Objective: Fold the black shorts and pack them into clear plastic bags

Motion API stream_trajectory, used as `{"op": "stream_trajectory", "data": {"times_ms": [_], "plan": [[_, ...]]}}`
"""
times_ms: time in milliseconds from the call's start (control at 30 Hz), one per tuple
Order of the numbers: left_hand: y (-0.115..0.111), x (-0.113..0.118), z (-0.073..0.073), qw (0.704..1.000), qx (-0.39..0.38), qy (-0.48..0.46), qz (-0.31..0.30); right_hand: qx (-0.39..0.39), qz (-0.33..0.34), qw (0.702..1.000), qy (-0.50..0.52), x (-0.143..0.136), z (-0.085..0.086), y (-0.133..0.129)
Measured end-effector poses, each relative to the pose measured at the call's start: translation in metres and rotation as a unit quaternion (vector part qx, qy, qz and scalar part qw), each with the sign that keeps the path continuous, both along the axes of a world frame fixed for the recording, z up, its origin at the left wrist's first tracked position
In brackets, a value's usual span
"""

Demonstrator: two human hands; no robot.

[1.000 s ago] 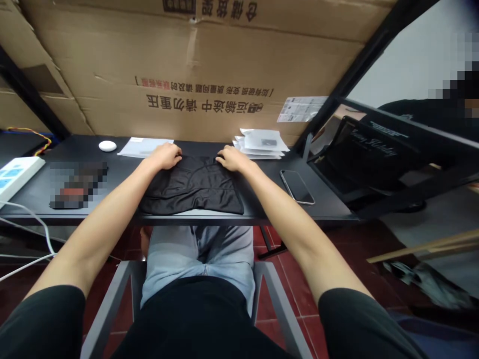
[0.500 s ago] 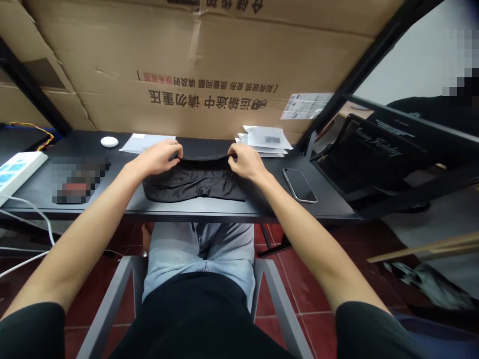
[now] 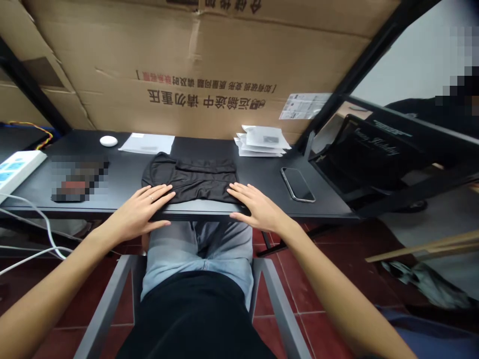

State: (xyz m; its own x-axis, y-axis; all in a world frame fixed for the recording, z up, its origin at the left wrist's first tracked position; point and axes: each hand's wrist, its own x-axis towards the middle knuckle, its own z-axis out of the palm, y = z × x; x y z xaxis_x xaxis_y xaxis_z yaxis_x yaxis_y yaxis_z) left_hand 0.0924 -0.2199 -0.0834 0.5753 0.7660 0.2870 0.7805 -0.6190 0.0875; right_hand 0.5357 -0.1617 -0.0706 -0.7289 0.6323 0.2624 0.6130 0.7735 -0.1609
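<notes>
A piece of thin black cloth (image 3: 198, 182) lies on the black desk (image 3: 123, 172), its far side folded over toward me and a curved edge showing at its left end. My left hand (image 3: 144, 207) rests with fingers stretched out on the cloth's near left corner, a ring on one finger. At the near right corner my right hand (image 3: 254, 202) lies with its fingers flat on the cloth's edge. Both thumbs point inward along the front edge of the desk. Neither hand grips anything.
Right of the cloth lies a phone (image 3: 298, 184); behind it are stacked white packets (image 3: 262, 139). A flat white packet (image 3: 145, 143), a white oval object (image 3: 108, 141) and a power strip (image 3: 18, 172) are toward the left. Cardboard (image 3: 209, 55) backs the desk.
Both hands have let go of the cloth's far edge and come back toward me to its near corners. The far part now lies folded over, and the fingers have opened.
</notes>
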Motion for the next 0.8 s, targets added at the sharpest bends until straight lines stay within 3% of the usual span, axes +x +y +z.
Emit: {"op": "stream_trajectory", "data": {"times_ms": [167, 267, 333, 467, 533, 600, 700, 800], "plan": [[-0.017, -0.01, -0.012, 0.999, 0.017, -0.04, 0.0, 0.055, 0.024, 0.997, 0.039, 0.018, -0.016, -0.026], [-0.024, -0.016, -0.001, 0.996, -0.016, -0.087, -0.015, 0.051, 0.038, 0.993, 0.098, 0.025, -0.014, -0.035], [-0.019, -0.014, 0.013, 0.991, -0.032, -0.133, 0.006, 0.017, 0.0, 0.99, 0.142, 0.023, -0.003, -0.032], [0.022, 0.002, 0.048, 0.968, -0.009, -0.208, 0.137, -0.026, -0.162, 0.967, 0.197, 0.002, 0.03, 0.006], [0.05, 0.011, 0.061, 0.959, -0.003, -0.193, 0.21, -0.006, -0.253, 0.951, 0.179, -0.013, 0.043, 0.031], [0.072, 0.016, 0.066, 0.944, 0.007, -0.141, 0.299, 0.037, -0.303, 0.945, 0.12, -0.028, 0.049, 0.049], [0.083, 0.013, 0.064, 0.915, -0.032, -0.069, 0.397, 0.097, -0.273, 0.954, 0.079, -0.05, 0.047, 0.05], [0.074, 0.001, 0.059, 0.893, -0.121, -0.037, 0.432, 0.097, -0.179, 0.972, 0.112, -0.074, 0.035, 0.031]]}}
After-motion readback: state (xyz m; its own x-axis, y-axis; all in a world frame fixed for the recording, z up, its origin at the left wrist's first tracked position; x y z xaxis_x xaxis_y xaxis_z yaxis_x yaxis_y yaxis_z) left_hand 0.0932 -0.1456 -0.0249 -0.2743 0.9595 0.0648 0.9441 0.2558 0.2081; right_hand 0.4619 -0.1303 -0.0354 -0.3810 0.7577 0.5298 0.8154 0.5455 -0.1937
